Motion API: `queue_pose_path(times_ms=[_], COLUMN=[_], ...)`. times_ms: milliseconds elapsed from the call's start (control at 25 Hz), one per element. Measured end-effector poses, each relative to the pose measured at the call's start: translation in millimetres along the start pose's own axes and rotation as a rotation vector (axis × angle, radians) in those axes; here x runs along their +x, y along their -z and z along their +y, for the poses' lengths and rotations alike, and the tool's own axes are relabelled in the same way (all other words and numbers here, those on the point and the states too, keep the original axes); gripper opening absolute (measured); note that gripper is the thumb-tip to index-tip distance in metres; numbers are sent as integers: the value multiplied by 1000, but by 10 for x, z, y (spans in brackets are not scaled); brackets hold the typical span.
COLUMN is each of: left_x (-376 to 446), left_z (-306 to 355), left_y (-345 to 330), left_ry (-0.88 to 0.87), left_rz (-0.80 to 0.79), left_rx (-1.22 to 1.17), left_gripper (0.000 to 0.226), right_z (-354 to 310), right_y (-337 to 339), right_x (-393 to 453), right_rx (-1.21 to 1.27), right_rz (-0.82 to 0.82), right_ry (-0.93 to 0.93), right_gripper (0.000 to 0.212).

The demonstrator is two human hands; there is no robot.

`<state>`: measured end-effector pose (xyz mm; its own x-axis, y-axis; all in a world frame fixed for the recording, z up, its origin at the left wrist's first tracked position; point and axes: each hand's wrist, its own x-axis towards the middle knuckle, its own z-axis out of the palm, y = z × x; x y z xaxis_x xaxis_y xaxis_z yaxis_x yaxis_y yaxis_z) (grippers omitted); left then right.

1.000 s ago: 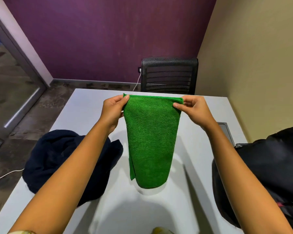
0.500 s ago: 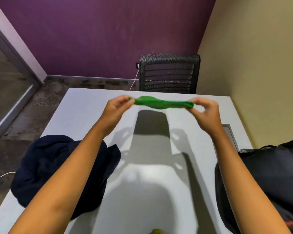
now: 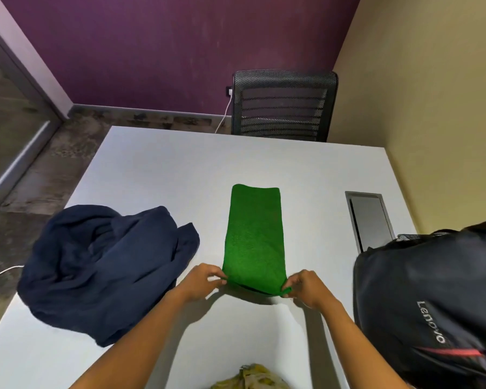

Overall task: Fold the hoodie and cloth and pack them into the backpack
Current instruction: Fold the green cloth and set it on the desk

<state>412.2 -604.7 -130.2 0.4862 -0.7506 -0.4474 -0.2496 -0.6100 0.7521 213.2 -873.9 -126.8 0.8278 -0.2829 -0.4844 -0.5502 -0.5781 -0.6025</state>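
A green cloth (image 3: 254, 237), folded into a long strip, lies flat on the white table (image 3: 163, 175), stretching away from me. My left hand (image 3: 201, 282) pinches its near left corner and my right hand (image 3: 306, 287) pinches its near right corner, the near edge slightly lifted. A dark navy hoodie (image 3: 104, 268) lies crumpled on the table's left side. A black backpack (image 3: 429, 301) with white lettering and a red stripe stands at the right edge.
A black mesh chair (image 3: 284, 105) stands behind the table's far edge. A grey cable hatch (image 3: 369, 219) is set in the table at the right. A white cable (image 3: 225, 113) runs down the purple wall. Yellowish fabric (image 3: 250, 377) shows at the bottom.
The cloth was held up hanging, then swung out level in the air; now it lies spread on the table with both hands lowered near me, still holding the near corners.
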Motion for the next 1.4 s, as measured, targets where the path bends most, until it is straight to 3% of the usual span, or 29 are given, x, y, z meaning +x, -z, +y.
queue_pose_path(times_ms=[120,240,440,560,680,800,880,1040,1200,1280,1400], left_x=[-69,-161,-297,-331,-265,-62,73,290,386,419,480], left_z=[-98,-130,-120,-103,-28,47,109,225,219,221,321], left_y=[-55,-102,-204,-252,-268,-300,-326,-453,-554,-522,-354], left_ry=[33,90,245,330,347,351,472,653,698,694,693], left_rz=[-118,-302,-550,-620,-416,63,277,270,251,235,251], left_rx=[93,9,27,121,-7,-135,-224,-392,-487,-518,-689], left_gripper=[16,6,11,15,6,4,19,31,36,28,12], right_z=[55,-19,-108,-45,-38,-53,-86,-207,-126,-118,-242], right_y=[-38,-46,-138,-184,-143,-151,-178,-254,-328,-293,-99], right_x=[-54,-137,-233,-211,-166,-80,-1,146,293,318,347], right_rx=[-21,-40,-172,-126,-22,203,296,534,512,553,781], right_rz=[-82,-240,-505,-652,-408,-7,119,151,109,105,132], right_ry=[-82,-200,-314,-311,-329,-385,-428,-548,-545,-531,-522], right_gripper=[44,28,18,30,26,15,35,41,31,34,14])
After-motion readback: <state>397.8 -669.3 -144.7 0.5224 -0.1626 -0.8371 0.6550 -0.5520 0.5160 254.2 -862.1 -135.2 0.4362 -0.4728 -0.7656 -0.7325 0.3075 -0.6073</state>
